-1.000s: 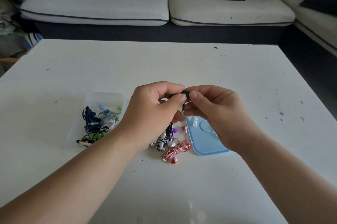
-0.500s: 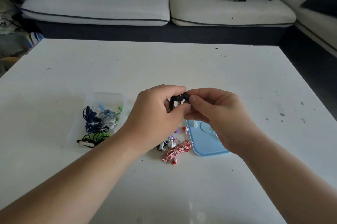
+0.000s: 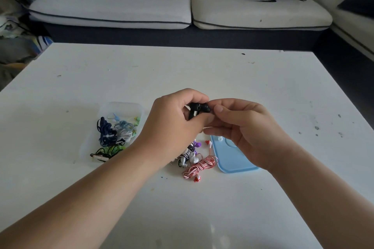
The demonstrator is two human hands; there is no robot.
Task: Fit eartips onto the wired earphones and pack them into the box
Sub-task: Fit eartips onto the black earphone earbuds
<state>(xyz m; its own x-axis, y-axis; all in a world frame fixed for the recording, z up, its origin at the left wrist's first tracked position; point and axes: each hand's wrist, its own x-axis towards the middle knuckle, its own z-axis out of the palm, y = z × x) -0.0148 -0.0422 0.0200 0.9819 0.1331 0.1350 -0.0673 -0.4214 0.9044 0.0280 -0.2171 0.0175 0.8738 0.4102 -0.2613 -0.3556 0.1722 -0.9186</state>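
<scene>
Black earphone (image 3: 199,109) pinched between left hand (image 3: 174,125), right hand (image 3: 244,127), above table (image 3: 263,90).

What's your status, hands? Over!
Left hand grips black earphone, right hand pinches its tip end. Not boxed yet; box at left, part filled. Loose earphones by lid, nothing in the way.

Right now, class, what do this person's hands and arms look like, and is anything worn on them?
The left hand and right hand are bare: no gloves, rings, watch or bracelet in view. Both forearms are bare too, no sleeve showing up to the picture's edge. The right thumbnail is short and unpainted.
</scene>
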